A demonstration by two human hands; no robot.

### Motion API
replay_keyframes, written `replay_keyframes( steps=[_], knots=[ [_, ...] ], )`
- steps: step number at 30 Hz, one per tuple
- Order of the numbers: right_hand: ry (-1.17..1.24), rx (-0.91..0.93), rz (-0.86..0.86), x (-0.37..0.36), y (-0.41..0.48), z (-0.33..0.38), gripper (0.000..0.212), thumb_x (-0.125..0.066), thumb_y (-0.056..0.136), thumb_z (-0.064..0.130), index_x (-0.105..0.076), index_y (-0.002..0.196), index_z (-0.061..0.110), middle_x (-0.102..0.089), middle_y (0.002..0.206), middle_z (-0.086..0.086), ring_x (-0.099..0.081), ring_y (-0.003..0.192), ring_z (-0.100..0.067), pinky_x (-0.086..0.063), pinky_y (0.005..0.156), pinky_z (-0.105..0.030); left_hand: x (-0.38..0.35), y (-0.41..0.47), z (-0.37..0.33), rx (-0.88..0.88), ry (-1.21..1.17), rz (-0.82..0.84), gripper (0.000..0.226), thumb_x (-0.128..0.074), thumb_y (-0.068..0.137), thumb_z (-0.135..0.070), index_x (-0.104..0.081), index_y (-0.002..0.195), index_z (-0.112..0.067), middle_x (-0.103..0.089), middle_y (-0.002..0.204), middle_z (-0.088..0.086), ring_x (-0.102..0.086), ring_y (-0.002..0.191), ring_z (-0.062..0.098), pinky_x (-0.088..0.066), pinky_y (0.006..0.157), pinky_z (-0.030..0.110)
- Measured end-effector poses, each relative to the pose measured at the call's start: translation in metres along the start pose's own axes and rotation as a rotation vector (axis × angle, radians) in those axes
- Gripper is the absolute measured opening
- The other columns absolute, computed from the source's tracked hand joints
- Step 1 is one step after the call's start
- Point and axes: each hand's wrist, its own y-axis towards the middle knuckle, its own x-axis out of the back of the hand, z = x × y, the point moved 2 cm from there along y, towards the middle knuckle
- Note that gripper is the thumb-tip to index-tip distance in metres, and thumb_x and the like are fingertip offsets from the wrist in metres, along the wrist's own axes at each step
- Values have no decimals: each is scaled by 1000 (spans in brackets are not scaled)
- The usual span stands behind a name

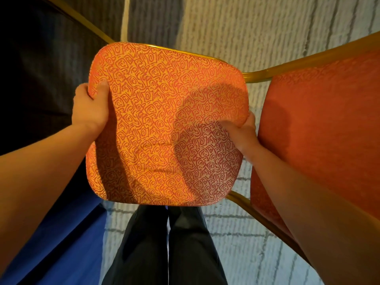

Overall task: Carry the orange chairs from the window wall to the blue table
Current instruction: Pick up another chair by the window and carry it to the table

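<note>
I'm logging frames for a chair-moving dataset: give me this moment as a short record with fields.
held item: patterned orange chair
left hand: grips seat's left edge
right hand: grips seat's right edge
neighbour: second orange chair, to its right
blue table: lower left of the view
floor: pale lined carpet

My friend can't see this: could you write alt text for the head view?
Seen from above, a person's left hand and right hand grip an orange patterned chair by opposite cushion edges; a second orange chair is at its right.
</note>
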Motion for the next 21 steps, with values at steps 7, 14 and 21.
replay_keyframes(
  steps=[7, 14, 21],
  knots=[
    [-181, 129, 160, 13, -44, 10, 85, -72, 87, 36, -22, 155, 26, -45, 143, -4, -46, 127, -19, -39, 108, -32, 9, -64, -29, -225, 148, 70, 55, -56, 76, -40, -48, 119, -5, -52, 119, 19, -50, 112, 36, -43, 95, 45],
    [-54, 172, 175, 36, -118, 41, 77, -76, 71, 39, -47, 137, 15, -61, 117, 1, -60, 106, -20, -51, 97, -44, 35, -142, -72, -171, 27, 321, 39, -53, 94, -19, -49, 131, -9, -61, 115, 12, -61, 93, 25, -47, 71, 18],
    [-38, 334, 72, 90, -207, 83, 35, -67, 87, 0, -47, 104, 25, -48, 77, 14, -54, 55, 9, -38, 53, -8, 93, -212, -116, -311, 25, 255, 32, -48, 95, -16, -55, 126, -10, -54, 74, -2, -50, 60, 13, -34, 45, 12]
  ],
)
